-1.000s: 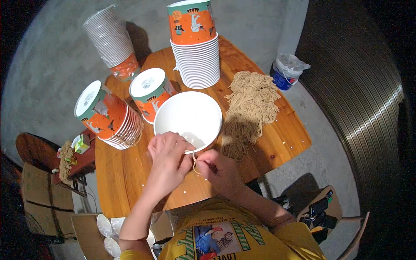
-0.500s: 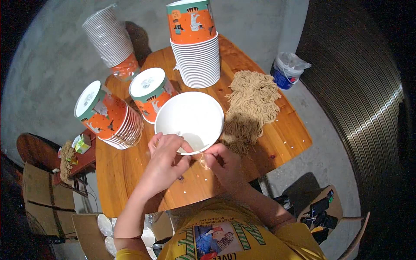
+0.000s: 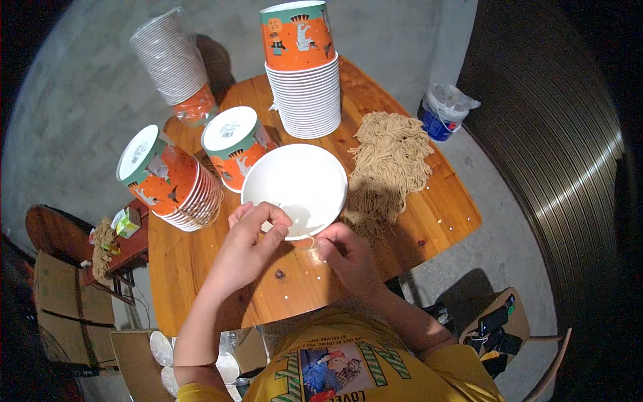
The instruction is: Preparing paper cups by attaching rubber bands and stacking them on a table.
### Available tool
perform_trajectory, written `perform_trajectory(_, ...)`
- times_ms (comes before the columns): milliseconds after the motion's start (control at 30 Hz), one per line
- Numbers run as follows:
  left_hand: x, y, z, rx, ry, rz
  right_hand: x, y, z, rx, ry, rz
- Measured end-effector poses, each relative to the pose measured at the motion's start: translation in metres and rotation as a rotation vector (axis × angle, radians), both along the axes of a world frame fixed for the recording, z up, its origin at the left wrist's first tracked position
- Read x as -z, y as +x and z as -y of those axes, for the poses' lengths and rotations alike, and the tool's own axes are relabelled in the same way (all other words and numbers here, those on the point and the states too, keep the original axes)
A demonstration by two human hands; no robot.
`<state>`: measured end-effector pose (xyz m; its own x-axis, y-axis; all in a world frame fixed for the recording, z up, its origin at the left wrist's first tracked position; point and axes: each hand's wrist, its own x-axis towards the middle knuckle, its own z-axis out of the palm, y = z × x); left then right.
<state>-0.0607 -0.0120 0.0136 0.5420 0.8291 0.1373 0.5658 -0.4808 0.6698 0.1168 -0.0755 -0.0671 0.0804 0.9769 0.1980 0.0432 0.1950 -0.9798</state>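
A white-lined paper bucket [image 3: 295, 177] stands on the table with its open mouth up, a little of its orange outside showing below the near rim. My left hand [image 3: 251, 238] is closed, thumb and forefinger pinched together just over the near rim; what they hold is too small to make out. At the same rim, slightly to the right, my right hand [image 3: 349, 261] pinches a thin tan cord [image 3: 311, 239] against the bucket's outside. A heap of tan cords [image 3: 392, 151] lies to the right of the bucket, its near end in shadow.
Behind stands a tall stack of buckets [image 3: 305, 100]. On the left are a single upturned bucket [image 3: 231, 130], another stack [image 3: 167, 174] and a plastic-wrapped stack [image 3: 171, 60]. The wooden table [image 3: 221, 268] has a rounded edge. A blue pail [image 3: 442, 117] stands beyond it.
My left hand has lifted slightly off the rim, its thumb and forefinger now pinched together. My right hand stays nearly in place at the rim.
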Motion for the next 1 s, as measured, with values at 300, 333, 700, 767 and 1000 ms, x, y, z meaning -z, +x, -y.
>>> perform_trajectory(300,-0.002,0.000,0.003,0.017,0.109,0.066,0.001,-0.002,0.000,-0.040,-0.016,-0.051)
perform_trajectory(333,0.000,0.001,0.003,0.042,0.179,0.033,-0.003,-0.003,0.001,-0.046,-0.038,-0.087)
perform_trajectory(700,0.035,0.009,0.033,-0.233,0.561,0.156,-0.002,-0.007,0.003,-0.066,-0.125,-0.242)
perform_trajectory(767,0.046,0.011,0.049,-0.230,0.356,0.253,0.001,-0.009,0.005,0.035,0.059,0.037)
perform_trajectory(1000,0.063,0.029,0.065,-0.279,-0.324,0.744,0.010,-0.011,0.008,0.130,0.328,0.482)
